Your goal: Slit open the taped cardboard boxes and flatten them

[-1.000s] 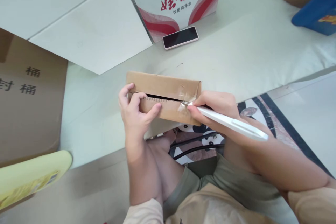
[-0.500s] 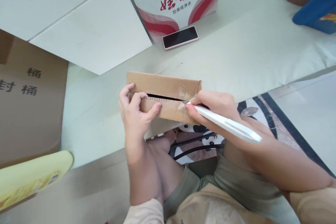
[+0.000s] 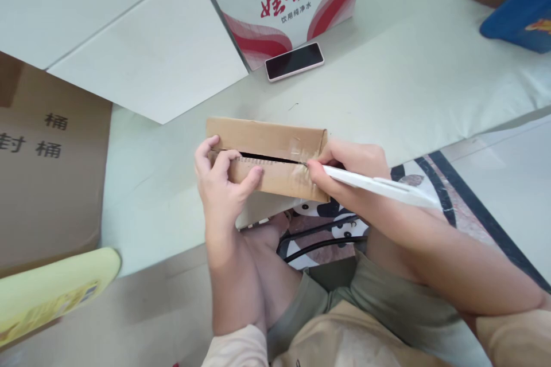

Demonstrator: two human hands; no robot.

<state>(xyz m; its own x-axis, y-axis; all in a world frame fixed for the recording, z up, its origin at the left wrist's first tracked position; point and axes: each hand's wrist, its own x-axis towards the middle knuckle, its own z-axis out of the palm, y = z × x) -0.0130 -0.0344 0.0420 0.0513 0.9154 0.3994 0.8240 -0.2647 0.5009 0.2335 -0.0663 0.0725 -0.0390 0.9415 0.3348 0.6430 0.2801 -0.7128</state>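
Grips in one left hand (image 3: 221, 189) the left end of one box (image 3: 271, 142) at the table's (image 3: 387, 86) near edge, tan, split by one long dark slit (image 3: 262, 157) and wrinkled with clear tape (image 3: 297, 182) at the right end, nearer than one phone (image 3: 295, 61), and pinches in one right hand (image 3: 355, 165) one white tool (image 3: 383, 186).

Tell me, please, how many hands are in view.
2: the left hand holds the left end of a small cardboard box, and the right hand grips a white pen-shaped cutter at the box's right end. No other hand shows.
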